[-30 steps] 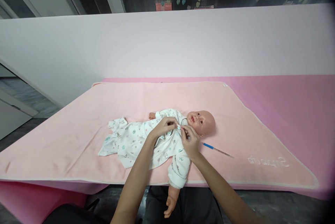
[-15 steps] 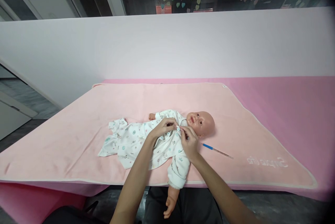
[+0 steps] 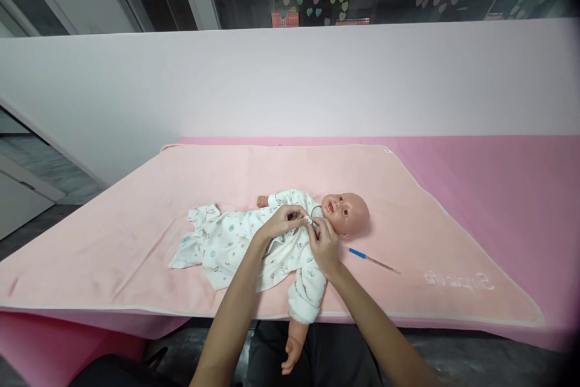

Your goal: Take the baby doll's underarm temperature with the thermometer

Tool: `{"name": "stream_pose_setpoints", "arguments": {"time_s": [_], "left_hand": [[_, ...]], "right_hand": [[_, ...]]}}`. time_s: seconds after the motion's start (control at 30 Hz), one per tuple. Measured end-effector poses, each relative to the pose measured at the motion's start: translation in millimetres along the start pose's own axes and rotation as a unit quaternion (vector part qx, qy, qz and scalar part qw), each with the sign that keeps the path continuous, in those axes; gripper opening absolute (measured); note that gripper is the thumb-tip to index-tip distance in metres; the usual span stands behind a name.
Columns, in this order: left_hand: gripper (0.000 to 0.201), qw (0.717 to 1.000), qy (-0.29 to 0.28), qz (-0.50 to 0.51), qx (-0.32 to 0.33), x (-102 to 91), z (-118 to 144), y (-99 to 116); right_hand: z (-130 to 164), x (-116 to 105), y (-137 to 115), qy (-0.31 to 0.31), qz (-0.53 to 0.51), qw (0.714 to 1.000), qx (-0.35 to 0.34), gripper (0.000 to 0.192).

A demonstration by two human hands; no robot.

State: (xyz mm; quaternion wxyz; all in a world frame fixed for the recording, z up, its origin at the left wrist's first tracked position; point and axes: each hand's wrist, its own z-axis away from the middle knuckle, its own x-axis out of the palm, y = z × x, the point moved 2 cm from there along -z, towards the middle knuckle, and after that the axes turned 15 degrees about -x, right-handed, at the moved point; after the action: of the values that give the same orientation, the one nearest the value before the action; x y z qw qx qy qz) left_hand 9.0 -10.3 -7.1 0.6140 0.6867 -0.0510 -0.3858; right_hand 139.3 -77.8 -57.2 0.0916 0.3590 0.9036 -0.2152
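Blanket [image 3: 136, 236] edge under doll's [image 3: 347, 215] arm

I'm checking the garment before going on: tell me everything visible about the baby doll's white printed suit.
The suit is white, soft-looking cloth with small teal and grey prints, long-sleeved. It is on the baby doll, which lies on its back on the pink blanket, head to the right. The leg end lies loose and crumpled to the left. One cuffed sleeve hangs over the near edge. The left hand and right hand pinch the cloth together at the neck.
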Motion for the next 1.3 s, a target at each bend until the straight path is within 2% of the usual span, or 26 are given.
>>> {"name": "stream_pose_setpoints", "arguments": {"time_s": [0.1,0.2,0.33,0.43,0.57,0.7,0.93,1.3], "left_hand": [[0.028,0.997,0.059,-0.054,0.011,7.4,19.8,6.7],[0.045,0.977,0.178,-0.112,0.035,21.9,47.9,4.6],[0.032,0.922,0.347,-0.165,0.049,44.8,75.5,-10.9],[0.026,0.883,0.417,-0.202,0.073,56.4,82.1,-17.7],[0.018,0.834,0.490,-0.240,0.079,60.0,84.3,-17.9],[0.015,0.819,0.512,-0.251,0.067,60.3,86.2,-16.5],[0.015,0.821,0.506,-0.257,0.060,60.8,85.7,-16.0],[0.022,0.822,0.501,-0.263,0.054,61.2,84.3,-16.6]], "right_hand": [[2.6,1.1,3.0,0.004,0.002,1.000,0.009,0.015],[3.7,1.1,3.8,0.007,0.008,1.000,0.007,0.016],[2.7,0.5,3.2,0.002,0.013,1.000,-0.007,0.020],[1.9,-0.3,3.6,-0.002,0.025,1.000,-0.014,0.023],[2.3,-0.8,5.0,-0.013,0.037,0.999,-0.020,0.025],[3.4,-0.2,6.4,-0.039,0.053,0.998,-0.013,0.028],[5.0,2.0,8.5,-0.082,0.081,0.993,-0.010,0.034],[2.4,-1.3,7.1,-0.067,0.066,0.995,-0.020,0.034]]}}
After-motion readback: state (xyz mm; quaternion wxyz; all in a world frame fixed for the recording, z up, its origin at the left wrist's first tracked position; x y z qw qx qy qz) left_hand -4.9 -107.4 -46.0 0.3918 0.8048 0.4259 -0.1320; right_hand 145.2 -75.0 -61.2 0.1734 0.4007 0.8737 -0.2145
